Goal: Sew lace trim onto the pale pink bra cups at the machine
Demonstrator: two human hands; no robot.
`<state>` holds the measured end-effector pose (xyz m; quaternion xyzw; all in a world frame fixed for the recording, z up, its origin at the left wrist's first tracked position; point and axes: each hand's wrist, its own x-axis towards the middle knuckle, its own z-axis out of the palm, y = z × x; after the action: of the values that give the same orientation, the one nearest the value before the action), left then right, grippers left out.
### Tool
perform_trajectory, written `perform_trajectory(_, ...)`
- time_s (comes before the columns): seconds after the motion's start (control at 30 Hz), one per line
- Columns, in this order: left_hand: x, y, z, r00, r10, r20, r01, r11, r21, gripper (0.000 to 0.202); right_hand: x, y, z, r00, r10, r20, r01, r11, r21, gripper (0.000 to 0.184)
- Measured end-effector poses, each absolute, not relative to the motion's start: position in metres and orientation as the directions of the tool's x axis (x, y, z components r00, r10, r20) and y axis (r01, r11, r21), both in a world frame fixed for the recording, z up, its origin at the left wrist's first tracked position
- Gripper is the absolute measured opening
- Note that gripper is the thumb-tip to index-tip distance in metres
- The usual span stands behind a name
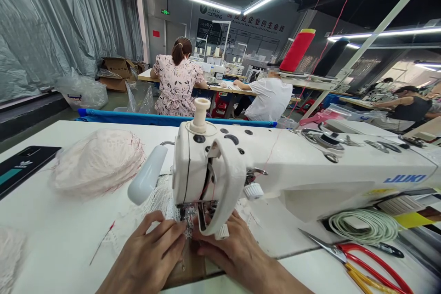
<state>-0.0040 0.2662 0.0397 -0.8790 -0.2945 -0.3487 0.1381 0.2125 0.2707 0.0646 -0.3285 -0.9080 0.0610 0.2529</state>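
Observation:
White lace fabric (163, 200) runs under the needle area of a white sewing machine (275, 156). On its left side, my left hand (153, 248) is closed with bent fingers pressing the lace close to the presser foot. My right hand (237, 243) holds the lace edge from the other side of the needle; its fingertips are partly hidden behind the machine's curved white guard (232, 183). Pink-red thread runs down the machine head to the needle. A loose red thread (103, 239) lies on the table left of my left hand.
A pile of pale lace (98, 161) and a dark phone-like box (25, 167) lie on the left. Red-handled scissors (358, 257) and coiled pale cord (363, 225) lie on the right. A red thread cone (296, 50) stands behind. Several people work at other tables.

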Motion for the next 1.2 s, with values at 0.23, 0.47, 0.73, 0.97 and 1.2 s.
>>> perform_trajectory(0.23, -0.001, 0.264, 0.039, 0.599, 0.415, 0.685, 0.634, -0.768, -0.089, 0.033, 0.213, 0.273, 0.065, -0.661, 0.63, 0.407, 0.557, 0.776, -0.295, 0.013)
perform_trajectory(0.47, 0.0, 0.264, 0.035, 0.574, 0.443, 0.689, 0.65, -0.758, -0.055, 0.028, 0.213, 0.274, 0.062, -0.669, 0.62, 0.41, 0.552, 0.784, -0.284, 0.014)
perform_trajectory(0.73, 0.0, 0.263, 0.034, 0.559, 0.444, 0.7, 0.646, -0.762, -0.032, 0.026, 0.213, 0.273, 0.063, -0.648, 0.618, 0.445, 0.543, 0.785, -0.3, 0.018)
perform_trajectory(0.97, 0.0, 0.263, 0.043, 0.55, 0.417, 0.724, 0.637, -0.77, -0.041, 0.032, 0.211, 0.269, 0.067, -0.635, 0.6, 0.487, 0.562, 0.791, -0.241, 0.021)
perform_trajectory(1.2, 0.004, 0.267, 0.049, 0.539, 0.418, 0.731, 0.625, -0.78, -0.014, 0.036, 0.206, 0.267, 0.062, -0.668, 0.552, 0.499, 0.548, 0.819, -0.171, 0.033)
